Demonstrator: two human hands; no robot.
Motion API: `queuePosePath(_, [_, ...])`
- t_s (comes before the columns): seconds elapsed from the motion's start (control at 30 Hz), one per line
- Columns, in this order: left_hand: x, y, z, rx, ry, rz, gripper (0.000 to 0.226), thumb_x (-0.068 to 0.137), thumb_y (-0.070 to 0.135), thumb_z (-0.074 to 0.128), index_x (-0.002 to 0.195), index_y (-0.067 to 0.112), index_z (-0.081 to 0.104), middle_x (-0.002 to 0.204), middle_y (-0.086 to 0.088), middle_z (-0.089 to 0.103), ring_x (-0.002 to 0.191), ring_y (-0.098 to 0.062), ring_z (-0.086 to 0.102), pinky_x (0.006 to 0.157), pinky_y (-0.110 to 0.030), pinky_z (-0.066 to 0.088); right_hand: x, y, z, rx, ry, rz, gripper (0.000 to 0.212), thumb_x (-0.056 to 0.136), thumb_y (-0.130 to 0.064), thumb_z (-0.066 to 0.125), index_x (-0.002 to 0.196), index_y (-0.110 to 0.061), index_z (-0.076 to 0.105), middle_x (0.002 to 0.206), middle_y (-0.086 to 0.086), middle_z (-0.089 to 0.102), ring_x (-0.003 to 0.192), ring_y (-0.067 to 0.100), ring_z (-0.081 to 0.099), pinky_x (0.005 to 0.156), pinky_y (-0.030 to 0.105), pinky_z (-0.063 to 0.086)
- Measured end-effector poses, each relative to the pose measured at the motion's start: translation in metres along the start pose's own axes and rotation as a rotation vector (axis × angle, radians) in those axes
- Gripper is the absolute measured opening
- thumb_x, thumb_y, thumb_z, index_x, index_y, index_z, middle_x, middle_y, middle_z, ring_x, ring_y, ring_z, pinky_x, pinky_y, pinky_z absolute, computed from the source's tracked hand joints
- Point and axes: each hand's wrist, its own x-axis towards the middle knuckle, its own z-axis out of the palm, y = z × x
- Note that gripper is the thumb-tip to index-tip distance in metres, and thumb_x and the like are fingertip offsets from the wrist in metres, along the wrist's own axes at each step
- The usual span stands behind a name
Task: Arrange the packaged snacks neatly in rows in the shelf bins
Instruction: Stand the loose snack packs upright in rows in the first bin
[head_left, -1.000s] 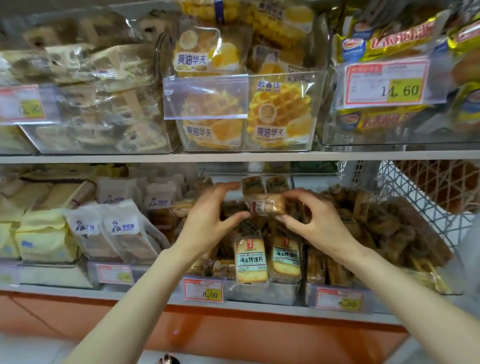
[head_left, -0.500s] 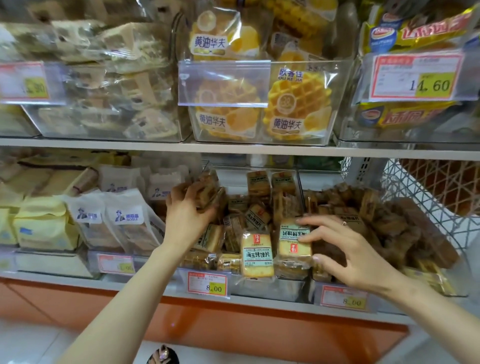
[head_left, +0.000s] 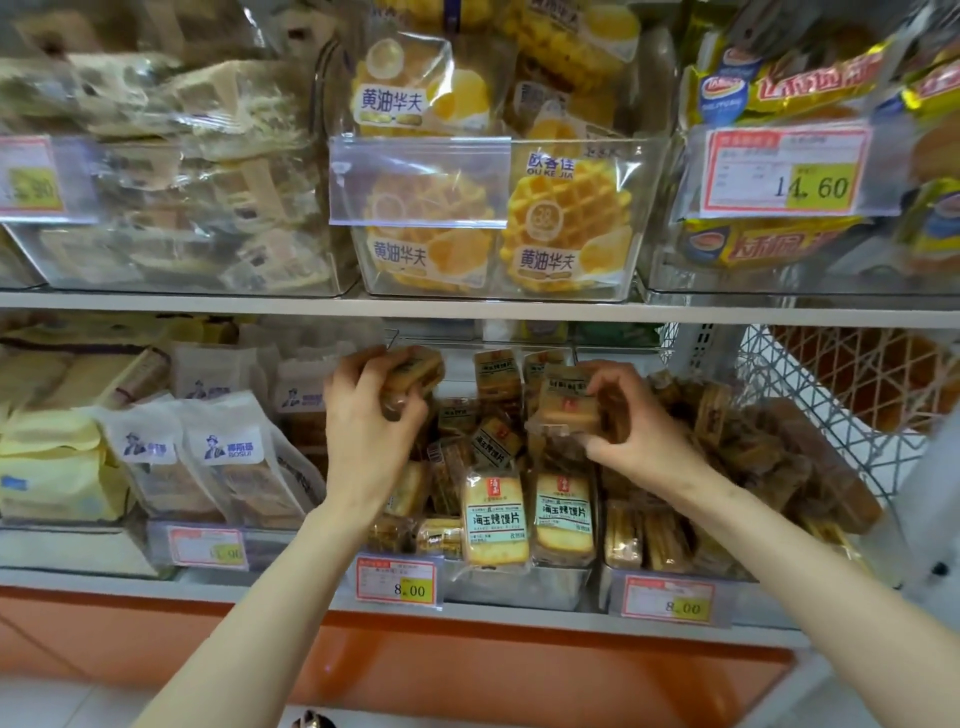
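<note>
I have the left hand (head_left: 363, 421) curled round a snack pack (head_left: 415, 366), which it holds up at the back left of the middle bin (head_left: 519, 584) on the lower shelf. The right hand (head_left: 631, 421) pinches a second pack (head_left: 569, 410) between thumb and fingers, over the jumble in the same bin. Between my two hands, loose packs (head_left: 491, 441) lie at mixed angles. Below both hands and nearer to me, two labelled packs (head_left: 496, 519) stand upright side by side, touching, against the bin's front wall. Under the left wrist I read 8.00 on a price tag (head_left: 397, 579). White bread bags (head_left: 228, 457) stand to the left of the left hand. To the right of the right hand, brown snacks (head_left: 753, 457) are heaped in the neighbouring bin. Above both hands, on the upper shelf, waffle packs (head_left: 566, 228) sit in a clear bin.
</note>
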Motion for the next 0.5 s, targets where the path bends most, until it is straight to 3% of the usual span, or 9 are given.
queuePosePath(0.07, [-0.003, 0.005, 0.003, -0.035, -0.028, 0.017, 0.035, 0.079, 0.012, 0.067, 0.114, 0.009, 0.062, 0.116, -0.014, 0.053, 0.107, -0.027, 0.046, 0.086, -0.012, 0.026, 0.012, 0.009, 0.007, -0.096, -0.112, 0.020, 0.045, 0.072, -0.014, 0.077, 0.099, -0.028, 0.043, 0.124, -0.010, 0.038, 0.114, 0.013, 0.044, 0.078, 0.000, 0.032])
queuePosePath(0.13, [-0.005, 0.008, 0.007, -0.071, -0.063, 0.020, 0.036, 0.079, 0.007, 0.069, 0.114, 0.009, 0.062, 0.117, -0.013, 0.053, 0.107, -0.025, 0.048, 0.087, -0.009, 0.029, 0.017, 0.013, 0.009, -0.151, -0.196, 0.065, 0.045, 0.069, -0.027, 0.081, 0.092, -0.034, 0.042, 0.126, -0.014, 0.034, 0.116, 0.011, 0.040, 0.085, 0.013, 0.035])
queuePosePath(0.2, [-0.005, 0.012, 0.012, -0.114, -0.083, -0.003, 0.035, 0.079, 0.011, 0.069, 0.113, 0.010, 0.063, 0.119, -0.010, 0.053, 0.109, -0.022, 0.049, 0.088, -0.009, 0.033, 0.016, 0.014, 0.008, -0.226, -0.150, 0.091, 0.042, 0.068, -0.040, 0.080, 0.085, -0.031, 0.043, 0.123, -0.014, 0.037, 0.112, 0.008, 0.038, 0.087, 0.026, 0.036])
queuePosePath(0.27, [-0.004, 0.018, 0.018, -0.150, -0.098, -0.033, 0.036, 0.078, 0.020, 0.066, 0.112, 0.011, 0.062, 0.119, -0.009, 0.053, 0.108, -0.021, 0.051, 0.089, -0.019, 0.038, 0.015, 0.011, 0.007, -0.333, -0.074, 0.078, 0.040, 0.069, -0.045, 0.076, 0.086, -0.027, 0.045, 0.117, -0.013, 0.043, 0.107, 0.010, 0.043, 0.083, 0.029, 0.038])
queuePosePath(0.37, [-0.002, 0.030, 0.028, -0.212, -0.121, -0.060, 0.036, 0.076, 0.014, 0.068, 0.112, 0.012, 0.061, 0.113, -0.005, 0.052, 0.098, -0.022, 0.057, 0.087, -0.022, 0.043, 0.014, 0.011, 0.003, -0.391, -0.040, 0.079, 0.052, 0.069, -0.042, 0.077, 0.110, -0.030, 0.046, 0.118, -0.007, 0.049, 0.110, 0.015, 0.047, 0.087, 0.032, 0.041])
queuePosePath(0.43, [-0.001, 0.039, 0.035, -0.239, -0.128, -0.058, 0.039, 0.075, 0.012, 0.069, 0.113, 0.012, 0.059, 0.110, -0.003, 0.052, 0.092, -0.019, 0.058, 0.082, -0.016, 0.042, 0.013, 0.009, -0.002, -0.323, -0.054, 0.074, 0.074, 0.067, -0.043, 0.079, 0.129, -0.036, 0.038, 0.134, -0.008, 0.041, 0.126, 0.014, 0.038, 0.103, 0.036, 0.035])
queuePosePath(0.5, [-0.001, 0.048, 0.043, -0.285, -0.183, -0.060, 0.044, 0.075, 0.016, 0.071, 0.116, 0.013, 0.056, 0.112, -0.003, 0.053, 0.094, -0.016, 0.058, 0.079, -0.012, 0.041, 0.013, 0.002, -0.002, -0.168, -0.024, 0.020, 0.083, 0.069, -0.037, 0.080, 0.135, -0.042, 0.031, 0.138, -0.015, 0.032, 0.130, 0.006, 0.028, 0.108, 0.031, 0.027])
